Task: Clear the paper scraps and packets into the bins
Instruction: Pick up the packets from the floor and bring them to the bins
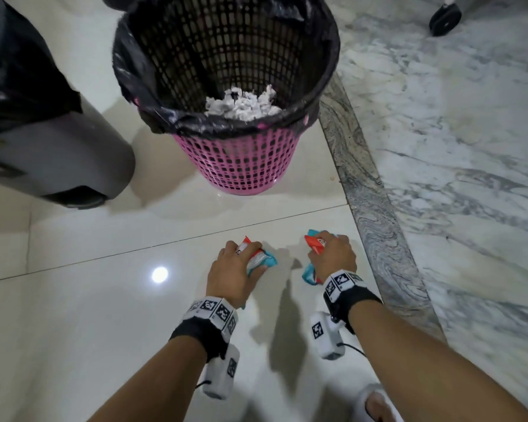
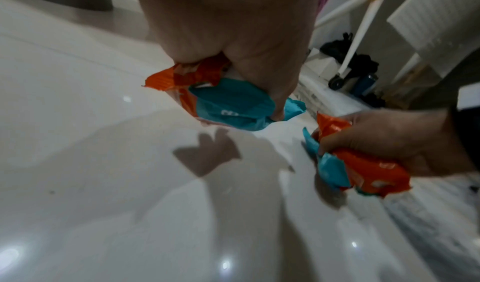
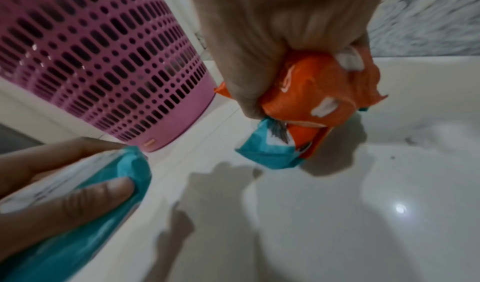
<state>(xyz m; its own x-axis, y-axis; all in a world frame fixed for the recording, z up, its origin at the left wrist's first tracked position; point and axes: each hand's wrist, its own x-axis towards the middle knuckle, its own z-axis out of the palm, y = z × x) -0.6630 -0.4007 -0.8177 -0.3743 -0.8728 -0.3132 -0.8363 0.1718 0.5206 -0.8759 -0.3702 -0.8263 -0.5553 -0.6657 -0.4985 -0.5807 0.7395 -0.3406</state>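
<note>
Low over the white floor tiles, my left hand (image 1: 235,266) grips a crumpled orange, white and teal packet (image 1: 261,258), also clear in the left wrist view as a packet (image 2: 228,101). My right hand (image 1: 333,254) grips a second orange and teal packet (image 1: 313,243), seen close up as a packet (image 3: 311,105) bunched in the fist. Straight ahead stands a pink mesh bin (image 1: 238,159) lined with a black bag, with crumpled white paper scraps (image 1: 244,105) at its bottom.
A grey pedal bin (image 1: 58,153) with a black liner stands at the left. A dark granite strip (image 1: 375,226) runs diagonally on the right, with veined marble floor beyond. A wheeled object (image 1: 445,16) sits at the far right. My slippered foot (image 1: 375,403) shows at the bottom.
</note>
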